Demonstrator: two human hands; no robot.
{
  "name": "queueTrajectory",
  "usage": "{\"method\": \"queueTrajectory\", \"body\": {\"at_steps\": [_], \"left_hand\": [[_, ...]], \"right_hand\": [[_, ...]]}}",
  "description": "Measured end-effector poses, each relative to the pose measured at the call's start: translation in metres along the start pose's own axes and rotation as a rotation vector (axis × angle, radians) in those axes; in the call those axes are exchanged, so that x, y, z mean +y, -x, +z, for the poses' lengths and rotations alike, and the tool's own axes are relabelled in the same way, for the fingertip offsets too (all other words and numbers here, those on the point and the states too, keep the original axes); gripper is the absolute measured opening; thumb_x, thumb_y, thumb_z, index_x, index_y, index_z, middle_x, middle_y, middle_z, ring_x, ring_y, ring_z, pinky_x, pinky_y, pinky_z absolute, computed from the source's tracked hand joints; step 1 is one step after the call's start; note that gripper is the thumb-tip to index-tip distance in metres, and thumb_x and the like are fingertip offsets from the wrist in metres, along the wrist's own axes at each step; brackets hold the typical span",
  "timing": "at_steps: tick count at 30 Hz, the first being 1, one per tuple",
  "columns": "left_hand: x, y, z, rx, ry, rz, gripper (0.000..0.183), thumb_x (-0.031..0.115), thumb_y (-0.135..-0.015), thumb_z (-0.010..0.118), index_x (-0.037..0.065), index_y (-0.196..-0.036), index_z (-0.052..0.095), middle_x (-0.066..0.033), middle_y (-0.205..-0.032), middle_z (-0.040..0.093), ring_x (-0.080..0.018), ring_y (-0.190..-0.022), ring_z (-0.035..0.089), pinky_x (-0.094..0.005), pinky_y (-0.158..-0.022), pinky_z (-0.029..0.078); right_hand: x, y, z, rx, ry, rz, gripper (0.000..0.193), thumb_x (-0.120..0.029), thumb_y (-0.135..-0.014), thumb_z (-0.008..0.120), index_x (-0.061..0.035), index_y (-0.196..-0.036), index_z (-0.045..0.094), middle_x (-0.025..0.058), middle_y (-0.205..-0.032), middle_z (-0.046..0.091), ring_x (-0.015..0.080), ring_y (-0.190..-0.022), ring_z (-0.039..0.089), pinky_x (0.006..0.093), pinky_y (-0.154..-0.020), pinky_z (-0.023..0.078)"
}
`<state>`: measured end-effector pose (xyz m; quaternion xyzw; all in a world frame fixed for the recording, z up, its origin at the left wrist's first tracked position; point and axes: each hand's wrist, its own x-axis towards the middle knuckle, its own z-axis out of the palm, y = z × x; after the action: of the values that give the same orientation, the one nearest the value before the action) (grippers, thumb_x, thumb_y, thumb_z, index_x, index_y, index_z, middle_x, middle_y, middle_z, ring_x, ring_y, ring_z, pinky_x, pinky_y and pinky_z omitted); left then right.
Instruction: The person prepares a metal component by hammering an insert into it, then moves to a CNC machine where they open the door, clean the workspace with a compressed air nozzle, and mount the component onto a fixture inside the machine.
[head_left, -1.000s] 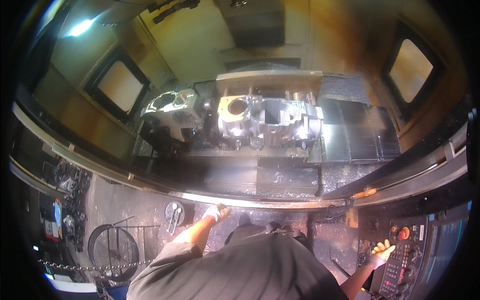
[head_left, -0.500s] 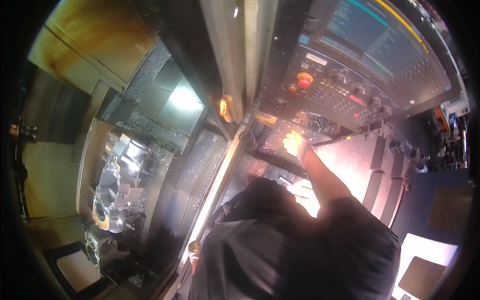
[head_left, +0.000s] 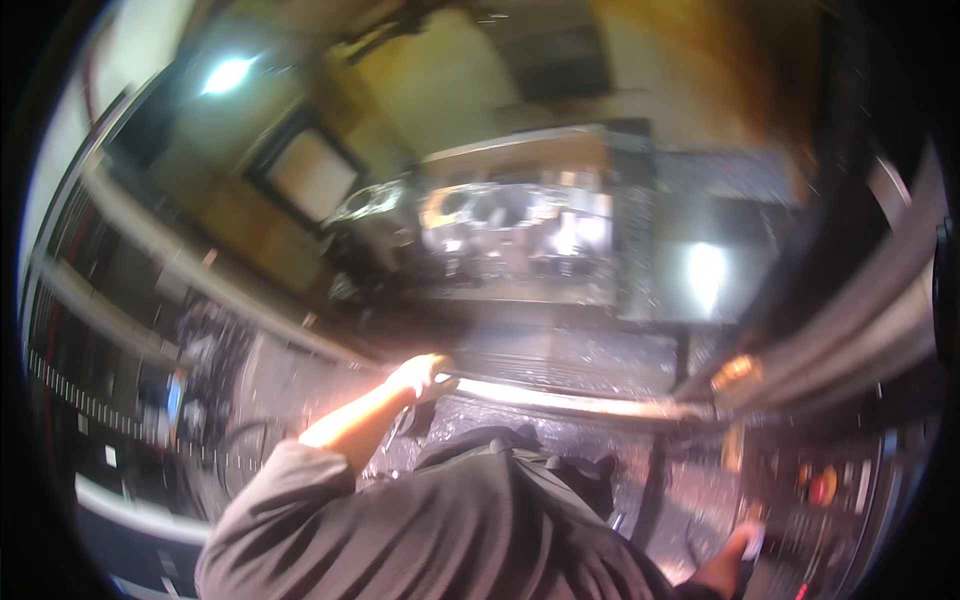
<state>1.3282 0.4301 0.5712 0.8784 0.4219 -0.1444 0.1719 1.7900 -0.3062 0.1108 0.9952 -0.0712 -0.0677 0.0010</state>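
Note:
My left hand [head_left: 422, 374] is closed at the front sill [head_left: 560, 397] of a machine's work area. A dark shape [head_left: 412, 418] shows just below its fingers; blur hides what it is and whether I hold it. Low at the right, my right hand [head_left: 740, 545] is beside the control panel [head_left: 815, 520], smeared by motion, with a pale patch at its fingertips. Beyond the sill, a silvery metal casting [head_left: 500, 225] with round openings sits inside the machine. A smaller casting [head_left: 370, 203] stands to its left.
A red stop button [head_left: 822, 487] sits on the panel. Metal door posts [head_left: 890, 290] rise at the right, with an orange-yellow fitting [head_left: 737, 372] near the sill. Dark cables and hoses [head_left: 215, 350] hang at the left. A bright lamp [head_left: 228, 75] shines at upper left.
My view has swung left, so the castings now lie straight ahead and the panel at lower right. My left hand now shows fully at the sill. My right hand appears lower, still near the panel.

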Motion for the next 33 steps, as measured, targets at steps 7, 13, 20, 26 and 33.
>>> {"method": "queueTrajectory", "body": {"at_steps": [7, 13, 20, 26, 33], "left_hand": [[-0.022, 0.074, 0.013, 0.077, -0.081, -0.137, 0.046, 0.037, -0.089, 0.074, 0.007, -0.123, 0.068, -0.0181, -0.121, 0.071, -0.0371, -0.111, 0.068, -0.0447, -0.095, 0.055], [-0.021, 0.092, 0.027, -0.005, -0.076, -0.243, 0.046, 0.046, -0.092, 0.067, 0.008, -0.117, 0.071, -0.0165, -0.112, 0.075, -0.0357, -0.104, 0.071, -0.0449, -0.092, 0.055], [-0.086, 0.076, 0.091, -0.105, 0.117, -0.203, 0.053, 0.049, -0.091, 0.068, 0.006, -0.122, 0.070, -0.0215, -0.112, 0.073, -0.0375, -0.110, 0.068, -0.0455, -0.096, 0.054], [-0.066, 0.027, 0.080, -0.094, 0.396, -0.143, 0.058, 0.047, -0.090, 0.065, 0.003, -0.128, 0.067, -0.0267, -0.123, 0.069, -0.0410, -0.116, 0.066, -0.0469, -0.100, 0.053], [0.020, -0.038, 0.040, -0.055, 0.468, 0.684, 0.092, 0.059, -0.081, 0.071, 0.002, -0.150, 0.047, -0.0242, -0.152, 0.049, -0.0417, -0.140, 0.046, -0.0494, -0.118, 0.038]], "right_hand": [[-0.051, -0.016, -0.017, -0.069, 0.031, 0.099, 0.046, -0.052, -0.093, 0.062, -0.0144, -0.116, 0.076, 0.0100, -0.107, 0.077, 0.0276, -0.098, 0.074, 0.0430, -0.078, 0.058], [-0.062, -0.005, -0.059, -0.114, 0.068, -0.015, 0.045, -0.051, -0.091, 0.063, -0.0145, -0.113, 0.076, 0.0095, -0.106, 0.076, 0.0316, -0.099, 0.073, 0.0440, -0.082, 0.058], [-0.039, 0.045, -0.127, -0.211, 0.123, -0.371, 0.044, -0.050, -0.088, 0.063, -0.0145, -0.111, 0.077, 0.0090, -0.104, 0.076, 0.0362, -0.100, 0.072, 0.0451, -0.086, 0.057], [-0.201, 0.209, -0.270, -0.227, 0.115, -1.022, 0.030, -0.033, -0.091, 0.064, -0.0105, -0.109, 0.072, 0.0176, -0.106, 0.071, 0.0386, -0.103, 0.067, 0.0494, -0.094, 0.052], [-0.449, 0.352, -0.381, -0.696, -1.109, -1.011, 0.012, 0.000, -0.086, 0.070, -0.0055, -0.094, 0.063, 0.0077, -0.098, 0.067, 0.0135, -0.076, 0.059, 0.0282, -0.066, 0.049]]}}
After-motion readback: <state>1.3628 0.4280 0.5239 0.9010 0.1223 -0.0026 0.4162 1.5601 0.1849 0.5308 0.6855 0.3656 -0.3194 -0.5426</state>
